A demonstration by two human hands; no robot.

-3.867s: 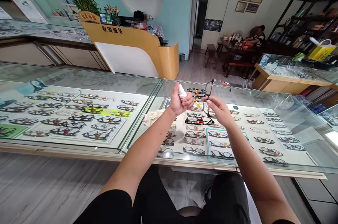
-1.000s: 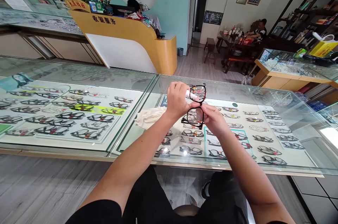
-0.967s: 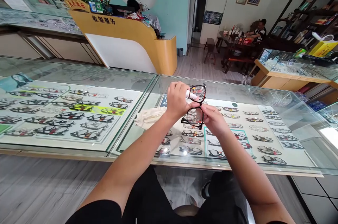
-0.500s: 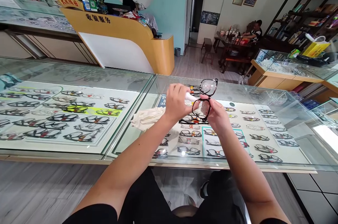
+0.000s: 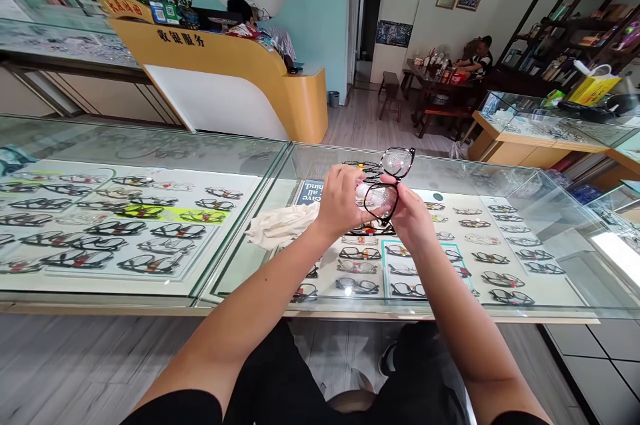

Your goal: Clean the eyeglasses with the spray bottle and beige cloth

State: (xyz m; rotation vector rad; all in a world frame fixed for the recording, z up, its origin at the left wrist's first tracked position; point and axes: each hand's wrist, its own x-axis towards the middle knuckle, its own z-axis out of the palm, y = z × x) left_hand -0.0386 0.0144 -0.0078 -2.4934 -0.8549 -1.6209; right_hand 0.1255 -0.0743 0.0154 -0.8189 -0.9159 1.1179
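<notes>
Above the glass counter, my right hand (image 5: 411,211) is closed on a pair of dark-rimmed glasses (image 5: 381,203), gripping them near the bridge. The glasses are turned on end, one lens above the other, and whitish spots cover the lenses. My left hand (image 5: 341,201) is closed round a small white bottle (image 5: 361,191), mostly hidden by the fingers, close beside the lower lens. A cream cloth (image 5: 280,225) lies crumpled on the counter to the left of my left hand.
The glass display counter (image 5: 200,308) spans the view, with rows of glasses (image 5: 357,285) inside. Beyond it stand a yellow and white cash desk (image 5: 215,95) with a person behind, and a dark table where another person sits. A second display case (image 5: 545,138) is at the right.
The bottle and my left hand have shifted slightly beside the lower lens. More whitish spots show on that lens. The glasses have tilted a little.
</notes>
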